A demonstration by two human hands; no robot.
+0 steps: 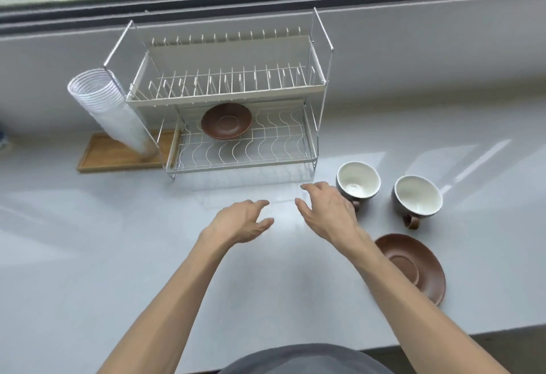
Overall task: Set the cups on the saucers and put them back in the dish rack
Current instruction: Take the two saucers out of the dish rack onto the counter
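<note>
1. Two cups stand upright on the grey surface (88, 226) to the right of the dish rack (224, 101): the nearer cup (358, 184) just beside the rack's lower corner, the farther cup (418, 196) a little further right. Each is dark outside, white inside, with a brown handle pointing toward the person.
2. One brown saucer (425, 267) lies flat on the surface nearer the person, close to the front edge and partly hidden by the right forearm. A second saucer (226, 121) sits on the rack's lower wire shelf, under the empty upper tier.
3. Cups and saucers look like glazed ceramic: stiff, fairly heavy for their size, smooth enough to slip and liable to chip against the wire. A cup is best taken by its handle or around the bowl; a saucer by its rim, with the fingers under the edge.
4. The left hand (240, 223) hovers over bare surface in front of the rack, fingers loosely spread, holding nothing.
5. The right hand (326, 211) is likewise open and empty, its fingers slightly curled; it is just beside the nearer cup, and whether it touches the cup cannot be told.
6. No cup sits on a saucer yet.
</note>
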